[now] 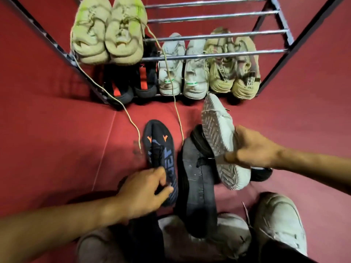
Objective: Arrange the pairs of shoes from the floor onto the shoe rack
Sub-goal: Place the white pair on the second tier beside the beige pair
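A metal shoe rack point(218, 54) stands ahead on the red floor. Its upper shelf carries a cream pair with green marks point(108, 33), laces hanging down. The lower shelf holds a black and red pair point(131, 82), a pale grey pair point(182, 73) and a tan pair point(233, 73). On the floor lies a navy shoe with orange marks point(159, 149); my left hand point(144, 192) grips its heel end. My right hand point(250, 149) holds a light grey shoe point(218, 137) tilted sole-up. Under it lie a dark grey shoe point(199, 183) and a black shoe point(201, 141).
Two worn white sneakers point(279, 219) sit at the bottom of the view, close to me, partly hidden by the dark grey shoe. The loose cream laces point(133, 122) trail across the floor in front of the rack. The upper shelf's right part shows bare bars.
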### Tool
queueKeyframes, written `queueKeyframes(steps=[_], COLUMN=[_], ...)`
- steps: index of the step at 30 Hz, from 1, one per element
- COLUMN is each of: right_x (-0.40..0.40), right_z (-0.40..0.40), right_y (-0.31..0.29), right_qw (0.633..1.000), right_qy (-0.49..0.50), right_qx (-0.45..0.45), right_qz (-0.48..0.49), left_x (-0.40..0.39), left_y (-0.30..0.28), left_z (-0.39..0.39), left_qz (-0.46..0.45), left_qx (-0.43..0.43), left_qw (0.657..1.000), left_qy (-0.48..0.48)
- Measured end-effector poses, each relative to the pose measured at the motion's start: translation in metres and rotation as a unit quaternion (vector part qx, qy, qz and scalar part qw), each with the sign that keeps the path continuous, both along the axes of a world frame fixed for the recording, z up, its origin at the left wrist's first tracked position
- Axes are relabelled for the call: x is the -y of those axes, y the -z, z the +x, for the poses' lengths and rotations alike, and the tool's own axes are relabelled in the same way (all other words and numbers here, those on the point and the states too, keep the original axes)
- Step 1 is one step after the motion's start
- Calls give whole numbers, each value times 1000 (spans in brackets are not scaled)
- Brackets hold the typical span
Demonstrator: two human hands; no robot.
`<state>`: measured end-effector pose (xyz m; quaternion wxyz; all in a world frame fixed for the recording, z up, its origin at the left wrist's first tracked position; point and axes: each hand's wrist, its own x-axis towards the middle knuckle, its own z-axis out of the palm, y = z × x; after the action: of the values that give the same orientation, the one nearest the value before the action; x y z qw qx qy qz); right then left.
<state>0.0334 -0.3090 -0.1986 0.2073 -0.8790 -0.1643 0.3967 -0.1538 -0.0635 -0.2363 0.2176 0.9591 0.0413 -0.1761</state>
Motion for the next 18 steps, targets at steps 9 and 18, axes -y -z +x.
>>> queueKeyframes(steps=[9,18], right_x=[-27,-13], right_z=[-26,15], right_y=[-5,6], right_qw=[960,970], right_qy=[-225,-53], right_qx=[157,220], right_qz=[47,83], left_x=[45,48], left_y=[63,61], left_z=[-71,-49], left_qz=[206,178], left_qx=[72,-6], left_qw=[939,950], left_qy=[265,257])
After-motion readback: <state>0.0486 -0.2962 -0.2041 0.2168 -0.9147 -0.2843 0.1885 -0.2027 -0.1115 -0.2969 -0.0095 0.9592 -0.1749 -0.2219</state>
